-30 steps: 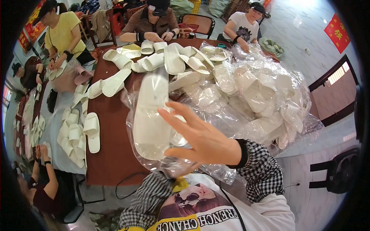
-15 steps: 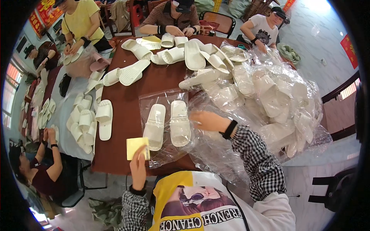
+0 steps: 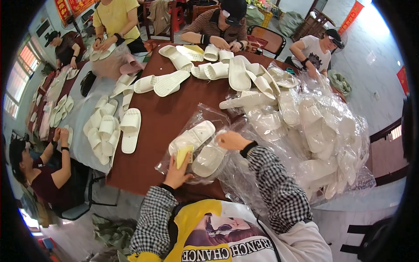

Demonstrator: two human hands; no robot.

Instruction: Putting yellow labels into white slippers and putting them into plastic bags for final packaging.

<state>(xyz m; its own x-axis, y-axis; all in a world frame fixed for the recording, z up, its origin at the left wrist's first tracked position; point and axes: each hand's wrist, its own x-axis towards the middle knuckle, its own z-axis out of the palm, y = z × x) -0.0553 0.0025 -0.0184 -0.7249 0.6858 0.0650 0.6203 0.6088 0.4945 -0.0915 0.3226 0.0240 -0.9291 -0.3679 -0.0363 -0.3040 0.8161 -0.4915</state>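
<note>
Nearest the body, the left hand (image 3: 176, 174) pinches a small yellow card (image 3: 183, 155) between thumb and fingers, holding it against the open edge of a clear plastic bag (image 3: 196, 118). The bag lies on the brown worktop (image 3: 152, 131) and holds a pair of white slippers (image 3: 198, 142) side by side. Just beside it, the right hand (image 3: 231, 140) rests on the bag's upper right edge with fingers curled, gripping the plastic. To the right rises a heap of bagged slippers (image 3: 314, 131). Farther off, loose white slippers (image 3: 218, 70) lie scattered across the worktop, where other people (image 3: 218, 26) sit handling them.
</note>
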